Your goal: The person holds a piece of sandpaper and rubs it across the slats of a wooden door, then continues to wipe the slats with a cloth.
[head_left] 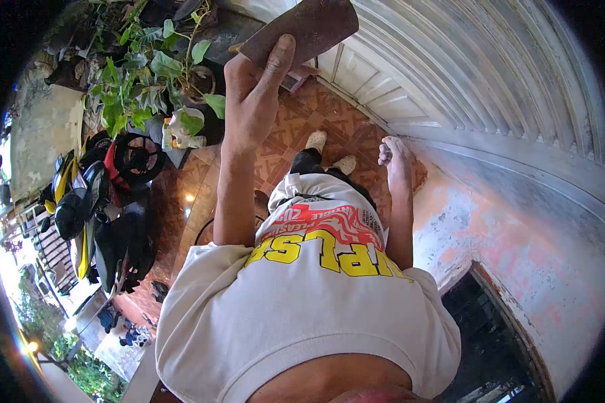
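Observation:
My left hand (255,94) is raised in front of me, with the thumb pressed flat over a dark brown, slightly curved sheet that looks like sandpaper (309,33). The fingers behind the sheet are mostly hidden. Lower down on the other side, my right hand (397,153) hangs near the wall with its fingers curled in. Whitish dust covers its knuckles, and whatever it may hold is hidden in the curl. A pale panelled door (390,80) stands beyond both hands.
To the right is a wall (504,235) with patchy pink and white paint and a dark framed opening (491,329). Potted plants (161,67) crowd the upper left, beside a white container (183,129). A motorcycle (101,208) is parked on the left. Patterned brown tiles (309,107) cover the floor.

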{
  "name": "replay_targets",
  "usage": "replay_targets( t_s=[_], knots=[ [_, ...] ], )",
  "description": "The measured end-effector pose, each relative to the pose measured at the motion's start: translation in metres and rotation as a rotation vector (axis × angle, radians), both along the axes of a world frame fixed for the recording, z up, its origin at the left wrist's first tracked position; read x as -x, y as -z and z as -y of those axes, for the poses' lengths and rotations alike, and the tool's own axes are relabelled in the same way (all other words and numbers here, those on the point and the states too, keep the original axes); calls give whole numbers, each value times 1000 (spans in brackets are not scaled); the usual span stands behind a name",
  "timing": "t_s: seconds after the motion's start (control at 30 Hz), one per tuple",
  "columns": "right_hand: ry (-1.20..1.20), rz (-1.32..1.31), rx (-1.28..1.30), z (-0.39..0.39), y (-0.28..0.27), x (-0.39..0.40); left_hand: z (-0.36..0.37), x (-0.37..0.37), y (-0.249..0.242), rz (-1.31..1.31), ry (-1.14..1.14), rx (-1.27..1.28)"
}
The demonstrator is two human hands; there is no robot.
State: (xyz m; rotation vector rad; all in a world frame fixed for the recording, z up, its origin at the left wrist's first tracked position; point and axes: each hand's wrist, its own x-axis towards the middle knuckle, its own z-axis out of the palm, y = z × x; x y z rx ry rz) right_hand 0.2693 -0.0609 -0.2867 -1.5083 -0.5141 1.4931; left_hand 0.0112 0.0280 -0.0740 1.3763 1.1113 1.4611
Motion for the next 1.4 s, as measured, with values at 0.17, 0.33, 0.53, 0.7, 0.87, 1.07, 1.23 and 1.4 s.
replay_targets(
  t_s=[0.17, 0.33, 0.53, 0.7, 0.87, 1.07, 1.23, 1.4],
  knots=[
    [-24, -7, 9, 1, 8, -5, 4, 1, -1, 45, -12, 27],
    [-1, -21, -13, 1, 11, -5, 2, -1, 0, 48, -7, 31],
    [16, -21, 7, 1, 9, -7, 3, -2, 1, 48, -8, 20],
    [77, -6, 4, -1, 2, -3, 4, -5, -5, 34, -16, 55],
    [75, 3, 2, -2, 1, -3, 0, -6, -3, 58, 35, -6],
    [68, -4, -17, -1, 6, -4, 1, -5, -3, 68, 47, -5],
    [51, 3, -16, -2, 7, -5, 3, -8, -6, 94, 40, 23],
    [64, 0, -38, 0, 6, -3, 4, -7, -5, 55, 26, 29]
  ],
)
